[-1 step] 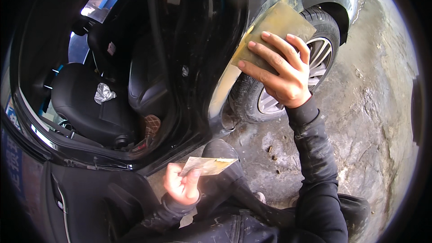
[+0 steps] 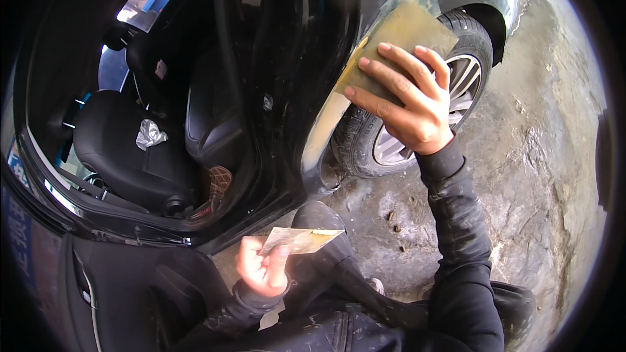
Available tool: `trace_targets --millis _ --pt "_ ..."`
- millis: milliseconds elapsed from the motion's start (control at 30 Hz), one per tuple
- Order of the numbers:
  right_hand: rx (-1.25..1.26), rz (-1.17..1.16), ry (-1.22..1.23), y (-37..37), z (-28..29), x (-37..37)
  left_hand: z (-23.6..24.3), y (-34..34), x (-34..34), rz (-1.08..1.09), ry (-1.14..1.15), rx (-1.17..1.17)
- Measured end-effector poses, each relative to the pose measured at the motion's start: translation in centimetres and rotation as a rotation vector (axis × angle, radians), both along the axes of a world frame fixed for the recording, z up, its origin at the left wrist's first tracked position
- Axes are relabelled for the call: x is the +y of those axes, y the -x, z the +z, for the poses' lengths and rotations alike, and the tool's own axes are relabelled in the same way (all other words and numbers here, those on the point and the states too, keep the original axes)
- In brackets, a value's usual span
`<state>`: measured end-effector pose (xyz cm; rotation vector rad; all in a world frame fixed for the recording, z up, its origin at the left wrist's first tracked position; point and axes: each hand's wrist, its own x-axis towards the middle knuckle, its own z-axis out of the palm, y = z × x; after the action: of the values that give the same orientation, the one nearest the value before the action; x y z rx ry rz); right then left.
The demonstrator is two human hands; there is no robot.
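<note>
My right hand (image 2: 412, 105) presses a wide, flexible olive-coloured putty spreader (image 2: 417, 29) against the car's rear quarter, beside the wheel arch. Its fingers lie stretched across the sheet; the thumb is hidden. Yellow filler shows along the spreader's left edge. Below it, a beige filler band (image 2: 324, 132) runs down the body edge between door opening and tyre. Lower down, my left hand (image 2: 263, 268) pinches a small, pale filler spreader (image 2: 301, 240) between thumb and fingers, with a yellowish smear near its tip. This one is held above my knee, apart from the car.
The rear wheel (image 2: 460, 85) stands right behind my right hand. At left, the open door frame shows a black seat (image 2: 130, 150) with crumpled foil (image 2: 151, 134) on it. The door panel (image 2: 117, 287) fills the lower left. Small dark bits lie on the stained concrete floor (image 2: 521, 156).
</note>
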<state>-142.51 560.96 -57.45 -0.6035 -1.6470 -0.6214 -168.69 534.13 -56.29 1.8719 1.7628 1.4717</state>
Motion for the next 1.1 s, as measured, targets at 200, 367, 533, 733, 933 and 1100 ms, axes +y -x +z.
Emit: trace_targets --millis 200,367,533,733,933,1100 --pt "-0.054 0.005 -0.059 -0.4 0.9 1.3 -0.2 0.1 0.2 0.004 0.028 0.051" --pt "0.053 -0.005 -0.026 0.4 -0.7 0.8 -0.3 0.5 0.3 0.017 0.035 0.055" --pt "0.042 -0.003 0.025 -0.1 -2.1 0.3 -0.3 0.3 0.3 -0.008 0.035 0.079" --pt "0.018 -0.044 0.037 0.2 -3.3 -1.9 0.0 0.2 -0.5 -0.03 0.017 0.105" --pt "-0.02 -0.063 0.048 3.0 -3.5 -3.8 0.4 -0.3 -1.3 -0.057 0.061 0.081" --pt "-0.037 -0.055 0.047 3.9 -3.2 -3.6 0.5 -0.3 -1.3 -0.084 0.044 0.108"
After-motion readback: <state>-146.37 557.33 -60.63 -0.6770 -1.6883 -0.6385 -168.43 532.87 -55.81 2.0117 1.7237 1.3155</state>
